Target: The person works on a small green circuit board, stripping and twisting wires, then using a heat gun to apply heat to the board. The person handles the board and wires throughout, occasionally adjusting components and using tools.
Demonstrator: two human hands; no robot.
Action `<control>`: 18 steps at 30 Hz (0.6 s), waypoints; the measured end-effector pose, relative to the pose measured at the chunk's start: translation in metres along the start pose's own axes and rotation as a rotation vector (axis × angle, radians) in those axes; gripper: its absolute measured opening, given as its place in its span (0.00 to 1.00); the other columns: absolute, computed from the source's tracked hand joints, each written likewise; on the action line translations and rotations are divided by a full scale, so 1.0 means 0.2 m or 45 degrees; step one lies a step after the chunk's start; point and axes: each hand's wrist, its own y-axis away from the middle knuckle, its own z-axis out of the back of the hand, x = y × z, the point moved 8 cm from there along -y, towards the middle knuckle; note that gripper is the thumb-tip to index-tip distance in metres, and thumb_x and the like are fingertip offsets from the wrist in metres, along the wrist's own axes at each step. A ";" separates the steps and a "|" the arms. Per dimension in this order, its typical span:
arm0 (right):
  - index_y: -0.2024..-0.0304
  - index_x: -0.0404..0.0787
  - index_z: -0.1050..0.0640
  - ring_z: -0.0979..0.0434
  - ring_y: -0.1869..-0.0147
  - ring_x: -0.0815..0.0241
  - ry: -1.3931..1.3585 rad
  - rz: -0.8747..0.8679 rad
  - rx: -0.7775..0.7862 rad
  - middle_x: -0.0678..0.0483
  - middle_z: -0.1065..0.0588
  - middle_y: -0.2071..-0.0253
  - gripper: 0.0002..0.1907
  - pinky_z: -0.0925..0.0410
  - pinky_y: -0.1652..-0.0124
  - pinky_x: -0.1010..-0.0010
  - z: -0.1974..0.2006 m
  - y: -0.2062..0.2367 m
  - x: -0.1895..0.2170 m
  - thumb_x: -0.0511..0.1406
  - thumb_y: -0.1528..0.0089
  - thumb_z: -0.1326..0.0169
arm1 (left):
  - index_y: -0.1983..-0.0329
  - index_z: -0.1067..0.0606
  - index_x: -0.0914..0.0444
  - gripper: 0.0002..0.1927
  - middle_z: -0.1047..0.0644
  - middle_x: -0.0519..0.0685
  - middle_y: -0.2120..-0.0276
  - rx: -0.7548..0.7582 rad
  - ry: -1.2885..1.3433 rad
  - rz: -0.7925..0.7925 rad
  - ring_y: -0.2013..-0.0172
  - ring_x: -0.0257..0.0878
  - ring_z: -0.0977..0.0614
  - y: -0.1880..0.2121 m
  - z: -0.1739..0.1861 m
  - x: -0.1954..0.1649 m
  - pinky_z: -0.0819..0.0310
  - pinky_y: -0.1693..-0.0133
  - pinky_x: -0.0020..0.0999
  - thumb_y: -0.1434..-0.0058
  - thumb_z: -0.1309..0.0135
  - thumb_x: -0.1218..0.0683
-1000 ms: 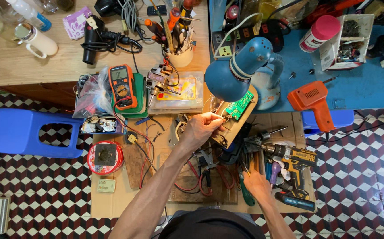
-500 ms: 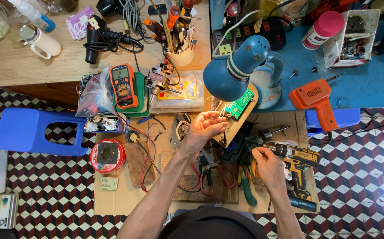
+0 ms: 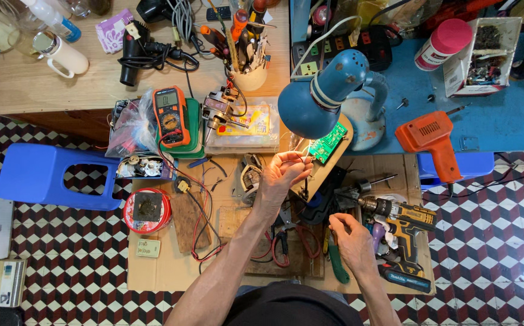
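My left hand [image 3: 283, 172] reaches forward under the blue desk lamp [image 3: 319, 99]. Its fingertips pinch the lower left corner of a small green circuit board [image 3: 328, 142], which lies tilted on a wooden plank. My right hand [image 3: 351, 238] hovers lower, over the cluttered cardboard, with its fingers curled. It is just left of a yellow and black cordless drill [image 3: 404, 232] and above green-handled pliers [image 3: 337, 268]. Whether it holds anything is hidden by the curled fingers.
An orange multimeter [image 3: 171, 115] with red leads, a red round tin [image 3: 147, 210] and a clear plastic box [image 3: 244, 124] lie left of the lamp. An orange soldering gun [image 3: 431, 139] sits on the blue bench. A blue stool [image 3: 50, 175] stands on the checkered floor.
My right hand rose from the lower tools towards the drill, then drew slightly back. My left hand stays at the circuit board.
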 end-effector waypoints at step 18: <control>0.50 0.37 0.20 0.24 0.45 0.49 0.286 1.051 -0.258 0.47 0.22 0.52 0.13 0.33 0.45 0.60 0.13 -0.06 0.92 0.36 0.33 0.47 | 0.51 0.21 0.64 0.15 0.17 0.45 0.65 0.115 -0.387 0.097 0.65 0.28 0.19 -0.10 -0.06 0.04 0.30 0.65 0.23 0.28 0.52 0.49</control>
